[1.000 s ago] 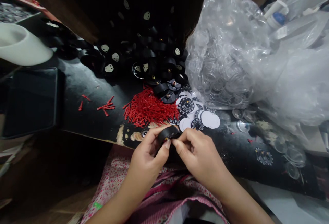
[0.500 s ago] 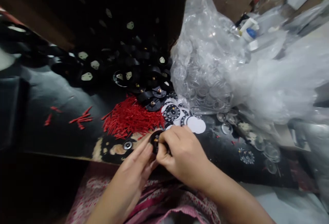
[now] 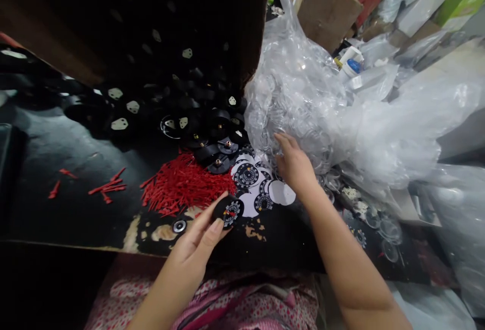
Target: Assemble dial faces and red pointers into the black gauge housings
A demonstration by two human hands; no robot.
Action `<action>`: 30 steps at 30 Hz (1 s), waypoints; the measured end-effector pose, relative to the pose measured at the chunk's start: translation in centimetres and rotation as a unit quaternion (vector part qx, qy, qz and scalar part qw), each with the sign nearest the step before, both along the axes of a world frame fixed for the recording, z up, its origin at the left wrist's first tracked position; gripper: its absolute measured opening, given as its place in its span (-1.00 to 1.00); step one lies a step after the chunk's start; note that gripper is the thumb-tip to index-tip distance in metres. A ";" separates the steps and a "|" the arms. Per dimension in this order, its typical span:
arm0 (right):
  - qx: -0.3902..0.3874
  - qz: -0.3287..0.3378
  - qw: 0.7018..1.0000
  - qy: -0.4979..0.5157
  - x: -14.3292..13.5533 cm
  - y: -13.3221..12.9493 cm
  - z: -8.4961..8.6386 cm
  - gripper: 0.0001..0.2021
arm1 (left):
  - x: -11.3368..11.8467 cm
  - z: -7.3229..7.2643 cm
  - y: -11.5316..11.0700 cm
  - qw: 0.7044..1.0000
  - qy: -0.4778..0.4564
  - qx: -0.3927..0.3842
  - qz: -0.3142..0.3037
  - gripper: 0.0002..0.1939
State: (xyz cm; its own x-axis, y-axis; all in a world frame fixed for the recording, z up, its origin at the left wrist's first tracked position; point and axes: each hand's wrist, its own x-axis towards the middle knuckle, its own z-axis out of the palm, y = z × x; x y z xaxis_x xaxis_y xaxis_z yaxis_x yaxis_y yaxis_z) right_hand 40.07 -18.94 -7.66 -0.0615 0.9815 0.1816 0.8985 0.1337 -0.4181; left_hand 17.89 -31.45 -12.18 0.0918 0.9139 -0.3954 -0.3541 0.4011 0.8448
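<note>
My left hand (image 3: 199,244) grips a round black gauge (image 3: 229,213), thumb at its lower rim and fingers beneath. The gauge shows a black dial with white markings and a red pointer across it. Stretched forward, my right hand (image 3: 297,168) has its fingers apart at the front of a clear plastic bag (image 3: 290,97) full of round transparent covers; I see nothing held in it. Just left of that hand lie printed dial discs (image 3: 246,175), some with their white backs up. A heap of red pointers (image 3: 185,183) sits beyond my left hand.
Black gauge housings (image 3: 220,118) crowd the back, below a large dark box (image 3: 151,11). A small round ring-like part (image 3: 179,226) lies near the table edge. Loose clear covers (image 3: 390,230) are at the right. Cartons (image 3: 326,11) and plastic wrapping stand behind.
My right hand has left the gauge and moved forward and right to the bag. My left hand still holds the gauge, its dial and red pointer now uncovered. The view has shifted slightly.
</note>
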 end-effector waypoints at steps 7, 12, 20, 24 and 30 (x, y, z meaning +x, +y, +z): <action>-0.001 -0.011 0.999 0.045 0.5 -2.2 1.1 -0.77 | -0.1 0.1 0.7 0.991 -0.127 -0.027 0.035 -0.73; -0.088 0.117 0.966 0.213 -3.0 -7.4 3.2 -0.91 | 0.2 1.4 1.6 0.982 -0.177 -0.067 0.008 -0.74; -0.091 0.139 0.952 0.257 -6.3 -10.0 2.1 -0.72 | 0.5 1.2 0.8 0.985 -0.164 -0.051 0.004 -0.71; -0.062 0.151 0.964 0.211 -6.6 -10.1 1.9 -0.74 | 0.3 0.7 0.5 0.997 -0.074 -0.005 -0.033 -0.63; -0.007 0.095 0.991 0.095 -7.1 -9.9 1.4 -0.58 | 0.5 1.2 -0.4 0.993 0.008 0.046 -0.104 -0.62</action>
